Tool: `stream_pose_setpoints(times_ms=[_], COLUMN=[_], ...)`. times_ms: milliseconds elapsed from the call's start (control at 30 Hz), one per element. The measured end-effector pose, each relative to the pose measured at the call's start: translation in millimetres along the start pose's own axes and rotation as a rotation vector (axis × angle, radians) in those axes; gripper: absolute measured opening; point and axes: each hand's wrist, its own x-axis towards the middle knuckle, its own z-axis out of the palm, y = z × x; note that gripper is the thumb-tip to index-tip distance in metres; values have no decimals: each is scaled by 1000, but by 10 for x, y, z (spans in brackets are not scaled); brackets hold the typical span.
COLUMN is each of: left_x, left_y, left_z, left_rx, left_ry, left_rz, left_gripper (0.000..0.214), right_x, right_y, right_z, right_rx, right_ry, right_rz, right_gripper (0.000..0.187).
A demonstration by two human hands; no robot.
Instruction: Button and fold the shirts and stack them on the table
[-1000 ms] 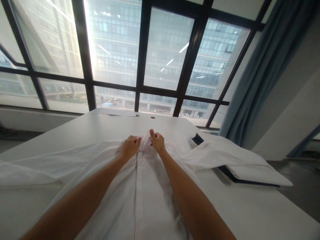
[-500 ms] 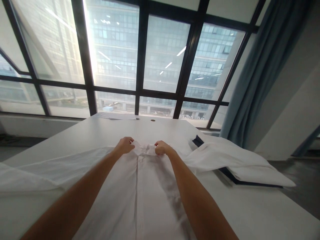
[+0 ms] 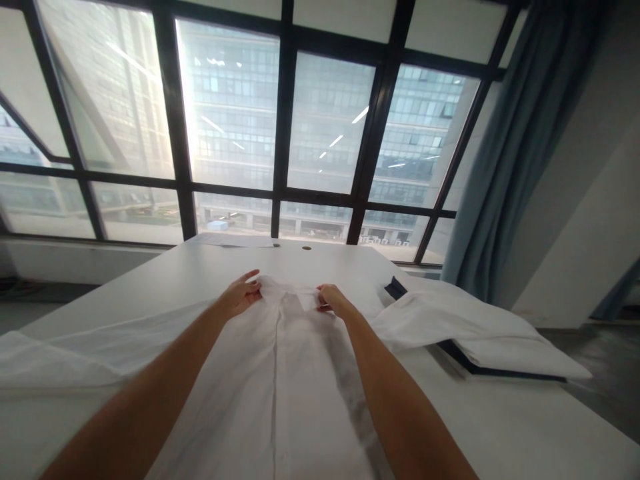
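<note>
A white long-sleeved shirt (image 3: pixel 250 387) lies spread on the white table, its buttoned front facing up and its collar (image 3: pixel 287 288) at the far end. My left hand (image 3: pixel 243 295) pinches the left side of the collar, with some fingers lifted away from the cloth. On the collar's right side, my right hand (image 3: pixel 330 300) grips the edge between thumb and fingers. One sleeve stretches out to the left; the other reaches right, up to a folded white garment. My forearms cover parts of the shirt's body.
To the right, the folded white garment (image 3: pixel 490 327) lies on a dark navy flat item (image 3: pixel 500 370). White paper (image 3: pixel 235 240) rests at the far end of the table (image 3: pixel 165 287). Windows stand beyond it, with a blue curtain (image 3: pixel 510 167) at the right.
My hands have moved slightly apart along the collar, and my left fingers have loosened and spread a little. The collar looks flatter. The camera view has tilted up slightly.
</note>
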Motion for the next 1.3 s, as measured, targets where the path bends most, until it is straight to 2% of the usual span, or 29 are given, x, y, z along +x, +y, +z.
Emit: stream_pose_setpoints(times_ms=[167,233,300,400,467,533,633,700,800,900,1033,1133,1300], left_x=[-28,-33,-33,-16,10,46,101,125,137,121,73,57,104], left_y=[-19,-8,0,-7,-18,-25,-26,-35,-72,-110,-83,-26,-1], left_z=[-21,-14,-13,-32,-55,-75,-86,-87,-90,-88,-78,-86,-112], left_rx=[30,48,80,317,620,894,1039,985,795,611,505,408,200], left_ry=[-137,-164,-160,-112,-62,-16,64,136,183,142,15,-69,64], left_rz=[52,37,6,20,122,278,490,474,279,161,136,82,54], left_gripper=[70,63,47,34,37,36,36,43,53,57,61,57,38], right_x=[-60,-77,-87,-104,-122,-144,-173,-186,-194,-193,-174,-156,-150], right_y=[-104,-136,-153,-158,-156,-151,-138,-123,-94,-65,-35,-29,-70], right_z=[-12,-42,-88,-169,-213,-242,-263,-271,-273,-264,-253,-258,-234], right_rx=[309,457,539,631,656,647,622,630,677,731,803,900,1012], right_ry=[-88,-110,-147,-227,-293,-372,-465,-484,-507,-552,-529,-499,-486], right_rz=[283,355,374,373,372,383,381,362,337,327,287,206,101], right_gripper=[25,29,26,29,35,37,36,36,37,37,33,36,55])
